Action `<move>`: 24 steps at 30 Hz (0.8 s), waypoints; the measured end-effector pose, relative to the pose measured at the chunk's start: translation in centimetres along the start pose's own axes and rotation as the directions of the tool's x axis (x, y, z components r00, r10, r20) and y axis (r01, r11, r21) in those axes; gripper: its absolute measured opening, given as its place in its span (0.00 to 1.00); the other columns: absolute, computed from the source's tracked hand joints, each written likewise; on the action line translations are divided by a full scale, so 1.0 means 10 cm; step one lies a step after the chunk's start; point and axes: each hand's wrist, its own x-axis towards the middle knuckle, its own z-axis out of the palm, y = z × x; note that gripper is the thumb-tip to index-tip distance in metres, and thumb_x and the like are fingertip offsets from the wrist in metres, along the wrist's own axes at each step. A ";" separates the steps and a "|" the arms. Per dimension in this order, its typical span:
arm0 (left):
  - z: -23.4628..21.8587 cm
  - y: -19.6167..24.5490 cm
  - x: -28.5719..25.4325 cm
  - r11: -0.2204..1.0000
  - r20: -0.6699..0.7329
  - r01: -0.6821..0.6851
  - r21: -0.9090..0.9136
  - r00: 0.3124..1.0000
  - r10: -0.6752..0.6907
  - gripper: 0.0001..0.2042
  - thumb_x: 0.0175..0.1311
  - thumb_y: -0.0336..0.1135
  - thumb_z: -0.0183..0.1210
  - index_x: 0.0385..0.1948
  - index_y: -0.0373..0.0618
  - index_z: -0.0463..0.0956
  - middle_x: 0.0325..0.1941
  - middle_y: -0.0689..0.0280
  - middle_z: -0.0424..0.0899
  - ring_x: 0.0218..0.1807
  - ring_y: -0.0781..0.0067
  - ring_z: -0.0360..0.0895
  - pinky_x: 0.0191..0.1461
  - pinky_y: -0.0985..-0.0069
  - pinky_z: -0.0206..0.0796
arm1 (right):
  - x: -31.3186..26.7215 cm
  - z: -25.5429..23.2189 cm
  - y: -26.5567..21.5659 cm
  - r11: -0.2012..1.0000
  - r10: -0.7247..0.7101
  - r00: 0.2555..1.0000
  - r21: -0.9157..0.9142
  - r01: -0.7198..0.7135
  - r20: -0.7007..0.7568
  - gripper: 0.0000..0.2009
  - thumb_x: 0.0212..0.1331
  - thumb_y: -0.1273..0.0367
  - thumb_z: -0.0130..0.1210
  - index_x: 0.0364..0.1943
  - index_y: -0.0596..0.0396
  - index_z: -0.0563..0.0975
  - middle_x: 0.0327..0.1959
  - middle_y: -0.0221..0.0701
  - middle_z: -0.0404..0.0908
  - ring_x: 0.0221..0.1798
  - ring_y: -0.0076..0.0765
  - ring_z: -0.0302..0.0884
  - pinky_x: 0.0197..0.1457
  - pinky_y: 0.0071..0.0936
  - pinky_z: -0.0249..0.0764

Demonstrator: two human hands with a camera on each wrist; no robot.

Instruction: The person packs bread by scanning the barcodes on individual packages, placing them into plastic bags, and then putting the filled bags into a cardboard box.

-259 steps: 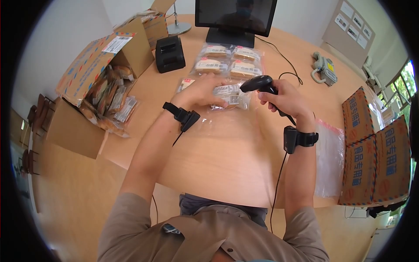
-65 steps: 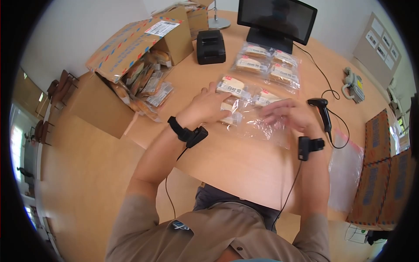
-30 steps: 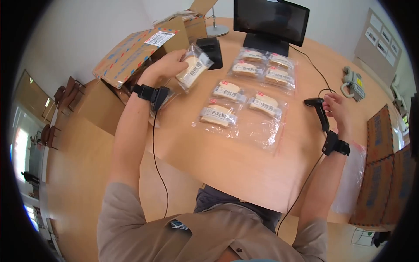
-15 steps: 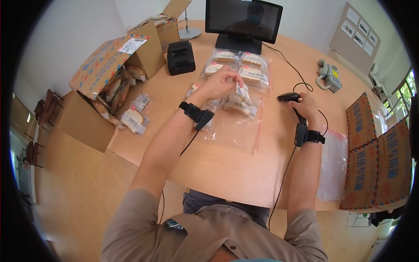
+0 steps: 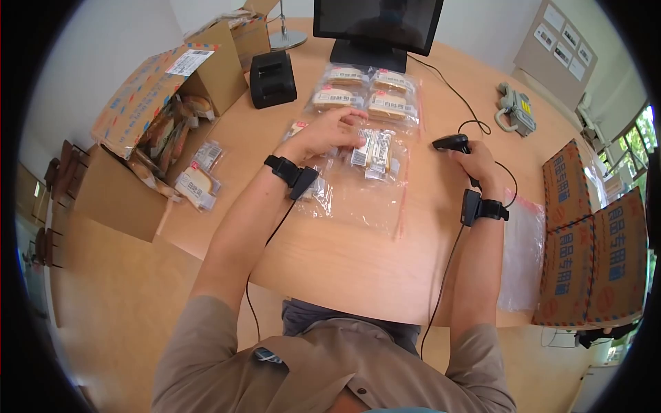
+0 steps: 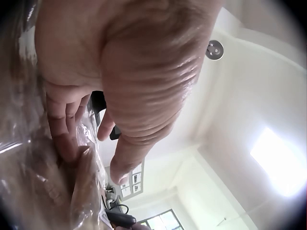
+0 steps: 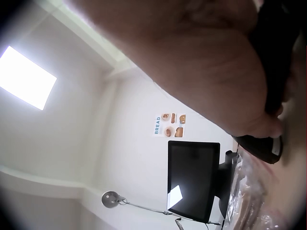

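In the head view, my left hand (image 5: 332,134) lies over the clear plastic bag, its fingers loosely bent at the left edge of a packed toast (image 5: 376,155). That pack has its barcode label facing up. In the left wrist view the fingers (image 6: 60,129) reach down beside crinkled wrap, the thumb held apart. My right hand (image 5: 478,162) grips the handle of a black barcode scanner (image 5: 451,143), whose head points left toward the pack. More toast packs in this bag are partly hidden under my left hand and forearm.
A filled bag (image 5: 365,96) of toast packs lies before the monitor (image 5: 379,27). An opened carton (image 5: 155,103) of bread stands left, two loose packs (image 5: 196,186) beside it. Also around are a black printer (image 5: 272,79), telephone (image 5: 515,110), flat plastic bags (image 5: 521,255) and cartons (image 5: 592,255).
The left hand carried a toast pack from the carton to the bag; the pack now lies label up there, released from the pinch. The right hand took up the scanner from the table.
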 end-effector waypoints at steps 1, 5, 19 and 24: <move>0.01 0.00 -0.02 0.999 -0.004 -0.016 0.046 1.000 0.016 0.34 0.65 0.23 0.72 0.75 0.39 0.70 0.52 0.60 0.81 0.40 0.75 0.84 0.42 0.76 0.79 | -0.05 -0.01 -0.08 1.000 0.001 1.000 -0.004 -0.001 0.001 0.18 0.61 0.61 0.72 0.44 0.65 0.86 0.33 0.36 0.88 0.31 0.33 0.85 0.36 0.35 0.81; 0.00 -0.09 0.03 0.999 0.039 -0.011 -0.038 0.999 0.012 0.39 0.60 0.18 0.73 0.76 0.40 0.68 0.49 0.61 0.81 0.41 0.75 0.84 0.42 0.75 0.78 | -0.39 -0.07 -0.58 0.882 -0.102 0.992 0.468 0.055 0.076 0.14 0.64 0.63 0.69 0.45 0.60 0.85 0.30 0.27 0.83 0.28 0.22 0.81 0.30 0.25 0.76; 0.12 -0.13 0.12 0.977 -0.078 0.136 -0.164 0.986 -0.150 0.19 0.73 0.28 0.60 0.63 0.35 0.75 0.46 0.59 0.89 0.40 0.69 0.91 0.45 0.77 0.89 | -0.68 0.05 -1.14 0.883 -0.324 0.917 0.422 0.205 0.232 0.11 0.61 0.65 0.68 0.42 0.57 0.86 0.25 0.23 0.82 0.26 0.18 0.77 0.30 0.22 0.74; 0.06 -0.17 0.16 0.963 -0.031 0.167 -0.213 0.984 -0.177 0.17 0.73 0.27 0.58 0.61 0.34 0.75 0.51 0.55 0.88 0.48 0.64 0.92 0.53 0.71 0.90 | -0.54 0.23 -1.06 0.962 -0.209 0.951 0.221 0.158 0.228 0.09 0.61 0.64 0.68 0.35 0.56 0.86 0.25 0.26 0.84 0.25 0.20 0.77 0.29 0.23 0.72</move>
